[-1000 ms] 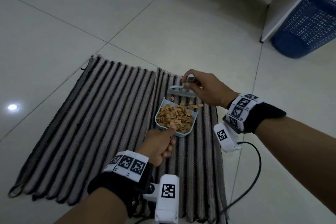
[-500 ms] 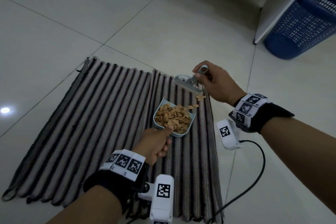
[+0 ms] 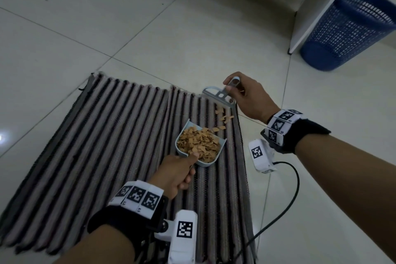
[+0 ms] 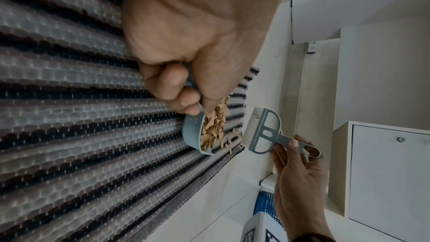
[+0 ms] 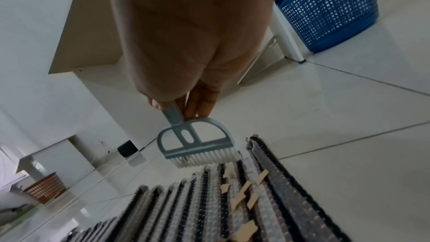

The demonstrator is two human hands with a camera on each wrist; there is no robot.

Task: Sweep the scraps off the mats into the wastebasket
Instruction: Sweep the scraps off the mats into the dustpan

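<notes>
the left hand [image 3: 175, 172] grips the short handle of a small pale blue plastic dustpan [image 3: 200, 146], fingers curled round it and thumb along the top; the pan rests on a ribbed mat striped in black, grey and brown [image 3: 107, 146] and is heaped with tan paper-like scraps [image 3: 199, 142]. ahead of that hand and a little to its right, the right hand [image 3: 246, 98] pinches the thin handle of a matching blue hand brush with white bristles [image 3: 218, 95] between thumb and fingers, the bristles down at the far edge of the mat. a few loose scraps [image 3: 225, 118] lie on the mat between brush and dustpan mouth. a seam runs down the mat just left of the dustpan, where a second striped piece meets it. the mat lies on glossy pale floor tiles [image 3: 150, 38] with thin dark joints. far beyond the right hand and off to its right stands a blue perforated plastic wastebasket [image 3: 347, 30], just beside a white furniture panel [image 3: 317, 4]. the right wrist view shows white walls and a brown slatted basket [image 5: 44, 189] in the distance.
</notes>
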